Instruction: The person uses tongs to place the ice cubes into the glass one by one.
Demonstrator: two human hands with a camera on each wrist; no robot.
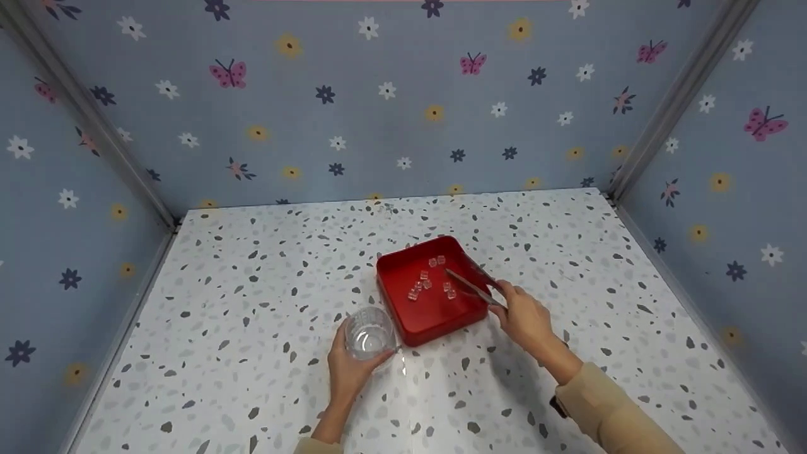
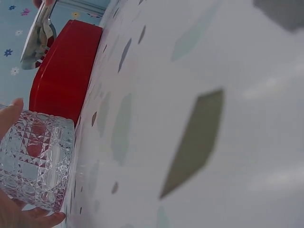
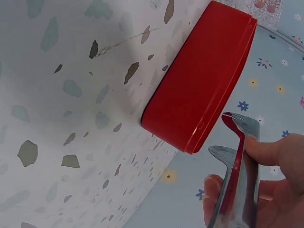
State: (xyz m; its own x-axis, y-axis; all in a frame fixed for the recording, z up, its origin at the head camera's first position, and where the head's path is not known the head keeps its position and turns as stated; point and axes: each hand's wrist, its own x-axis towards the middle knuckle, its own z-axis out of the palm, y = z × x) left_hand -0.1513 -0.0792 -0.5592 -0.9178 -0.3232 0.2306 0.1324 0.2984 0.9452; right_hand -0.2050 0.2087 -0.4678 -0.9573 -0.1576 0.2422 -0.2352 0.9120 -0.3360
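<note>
Pale yellow sleeves (image 1: 608, 407) at the near edge, a dark band (image 1: 558, 407) at the right wrist. Left hand (image 1: 352, 372) comes next, near and slightly left of centre, its fingers curved round a clear drinking glass (image 1: 370, 334), thumb on the glass's right near side. Glass upright, its outside cut in a faceted pattern; base at or close to the speckled white surface (image 1: 252, 378). It stands just beside the near left side of a square red tray (image 1: 444, 329); whether the two touch, cannot tell. Right hand (image 1: 526, 315), right of the tray, holds metal tongs (image 1: 471, 288) between thumb and fingers. The tongs point left and far, tips apart, one arm reaching over the tray's interior, the other by its right rim. Tray sits flat, turned at an angle, around the middle of the scene. On its floor, small clear cubes (image 1: 424, 275): a loose group toward the left, a pair to the right, nearer the tongs, and another pair toward the far side. Beyond the surface's far edge, a blue-grey wall (image 1: 391, 126) patterned with flowers and pink butterflies; similar panels (image 1: 744, 252) flank left and right.
</note>
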